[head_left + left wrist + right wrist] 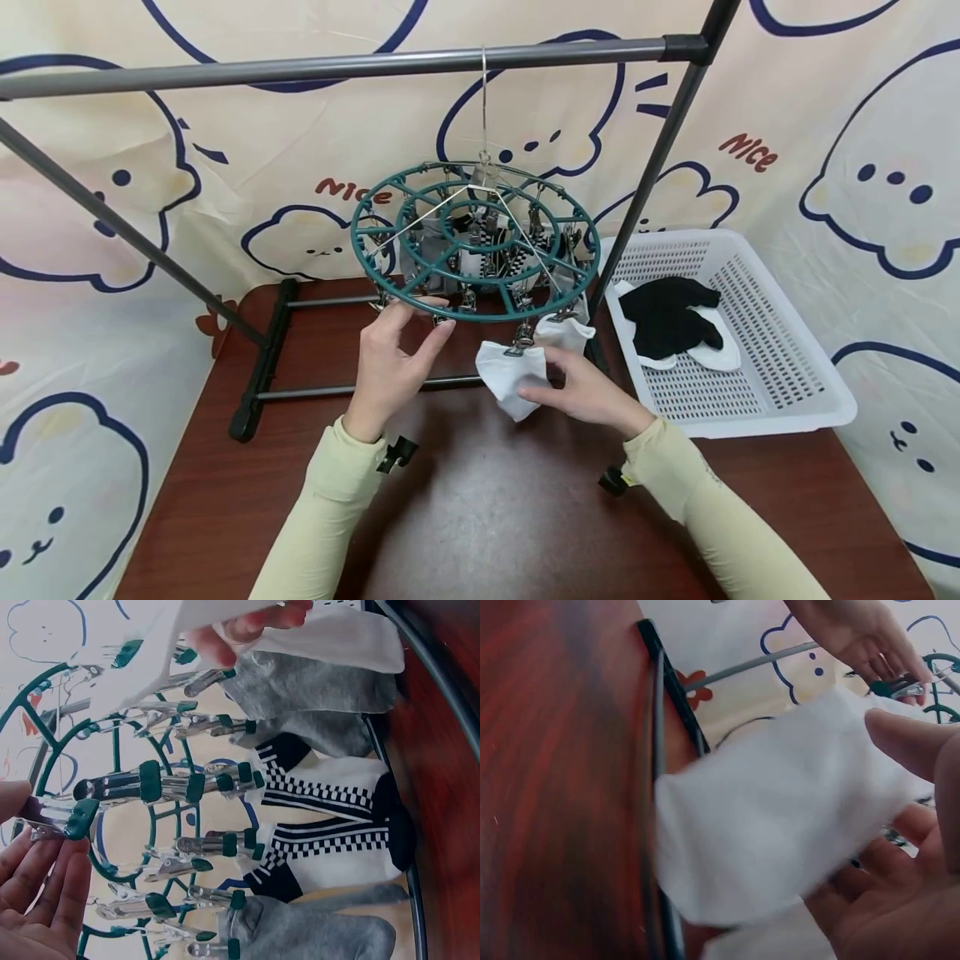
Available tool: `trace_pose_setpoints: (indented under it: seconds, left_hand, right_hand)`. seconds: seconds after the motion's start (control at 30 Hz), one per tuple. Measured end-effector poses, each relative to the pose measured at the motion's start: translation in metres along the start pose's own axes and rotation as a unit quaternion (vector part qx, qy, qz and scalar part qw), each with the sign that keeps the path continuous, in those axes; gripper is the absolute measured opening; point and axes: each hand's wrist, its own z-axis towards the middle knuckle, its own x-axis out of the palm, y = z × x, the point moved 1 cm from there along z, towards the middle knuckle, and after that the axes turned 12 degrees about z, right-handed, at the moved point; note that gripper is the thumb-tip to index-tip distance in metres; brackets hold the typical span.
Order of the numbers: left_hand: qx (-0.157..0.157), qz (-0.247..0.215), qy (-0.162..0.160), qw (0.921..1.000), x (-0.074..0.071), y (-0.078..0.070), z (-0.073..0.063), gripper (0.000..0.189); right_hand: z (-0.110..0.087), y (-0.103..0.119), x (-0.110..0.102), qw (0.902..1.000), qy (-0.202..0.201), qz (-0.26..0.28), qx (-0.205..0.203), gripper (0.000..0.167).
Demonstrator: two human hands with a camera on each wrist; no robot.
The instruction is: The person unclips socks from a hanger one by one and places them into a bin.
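A round green clip hanger [360, 233] hangs from the rack's bar. At its near edge my left hand [393, 358] pinches a metal clip [56, 817] with green tips between thumb and fingers. A white sock [510, 375] hangs from another clip [522, 337] to the right. My right hand [588, 387] holds this sock's right side, thumb in front and fingers behind. Behind it hangs a second white sock [567, 333]. Farther in, black-and-white checked socks [322, 784] and grey socks [307, 930] hang from clips.
A white perforated basket [795, 358] stands at the right on the brown table [480, 517], with black [667, 312] and white socks inside. The rack's grey bar [337, 68] runs above the hanger; its legs and base rail [307, 392] stand around it.
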Motion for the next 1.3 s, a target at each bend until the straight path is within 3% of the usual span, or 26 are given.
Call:
trace_pose_setpoints:
  seconds: [0.27,0.5,0.67,0.77,0.87,0.93,1.0,1.07,1.1,1.2,1.3]
  left_hand:
    - [-0.002,0.000,0.007,1.0000,-0.002,0.004,-0.002,0.033]
    - [0.013,0.017,0.012,0.9997,-0.001,0.005,-0.005,0.050]
    - [0.035,0.034,-0.013,0.9987,-0.001,0.003,-0.009,0.059]
    - [0.056,0.031,-0.049,0.9967,0.000,0.002,-0.012,0.054]
    - [0.112,0.028,-0.118,0.9862,0.001,-0.003,-0.016,0.039]
    - [0.173,0.036,-0.167,0.9700,0.002,-0.008,-0.018,0.030]
    - [0.233,0.058,-0.179,0.9541,0.004,-0.014,-0.019,0.024]
    - [0.273,0.078,-0.141,0.9484,0.008,-0.022,-0.018,0.021]
    - [0.279,0.088,-0.109,0.9501,0.010,-0.025,-0.017,0.022]
    - [0.241,0.120,-0.018,0.9629,0.017,-0.033,-0.013,0.031]
    - [0.187,0.145,0.021,0.9714,0.024,-0.036,-0.010,0.041]
  right_hand:
    - [0.011,-0.006,0.019,0.9988,-0.010,0.047,0.011,0.015]
    - [0.016,-0.005,0.030,0.9975,-0.020,0.068,-0.008,0.016]
    - [0.017,-0.005,0.034,0.9975,-0.018,0.069,-0.007,0.021]
    - [0.016,-0.003,0.036,0.9975,-0.016,0.069,-0.008,0.023]
    - [0.016,-0.002,0.037,0.9975,-0.011,0.069,-0.011,0.023]
    - [0.016,-0.001,0.037,0.9974,-0.005,0.070,-0.015,0.021]
    - [0.015,0.001,0.037,0.9972,0.000,0.072,-0.022,0.019]
    - [0.015,0.001,0.036,0.9970,0.002,0.072,-0.028,0.017]
    - [0.015,0.001,0.036,0.9971,0.002,0.070,-0.029,0.017]
    - [0.015,0.001,0.035,0.9976,0.001,0.064,-0.028,0.017]
    - [0.016,0.002,0.036,0.9980,0.002,0.058,-0.024,0.016]
